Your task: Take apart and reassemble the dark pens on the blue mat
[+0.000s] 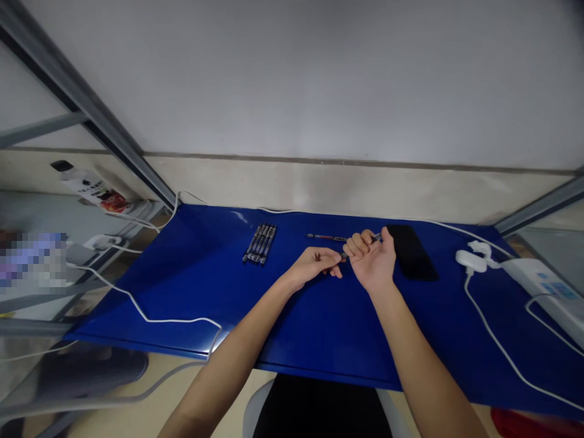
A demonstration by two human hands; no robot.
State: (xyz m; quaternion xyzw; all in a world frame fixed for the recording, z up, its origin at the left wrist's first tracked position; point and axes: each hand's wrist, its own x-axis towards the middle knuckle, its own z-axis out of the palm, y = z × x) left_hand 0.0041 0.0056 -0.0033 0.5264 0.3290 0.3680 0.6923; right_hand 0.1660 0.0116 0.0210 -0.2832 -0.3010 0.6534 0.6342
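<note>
My right hand (375,263), palm turned up, has its fingers curled around a pen (376,237). One end of this pen shows above my right fingers, and most of it is hidden by them. The thumb and fingertips of my left hand (317,265) pinch the pen's other end, low on the left. Just behind my hands another pen (325,237) lies flat on the blue table (196,267), partly covered by my right fingers. Farther left, several dark pens (260,244) lie side by side in a neat row.
A black phone (413,252) lies right of my right hand. A white charger (472,260) and a white power strip (545,289) with cables are at the far right. One white cable (168,320) crosses the left front. A bottle (93,187) stands at the far left.
</note>
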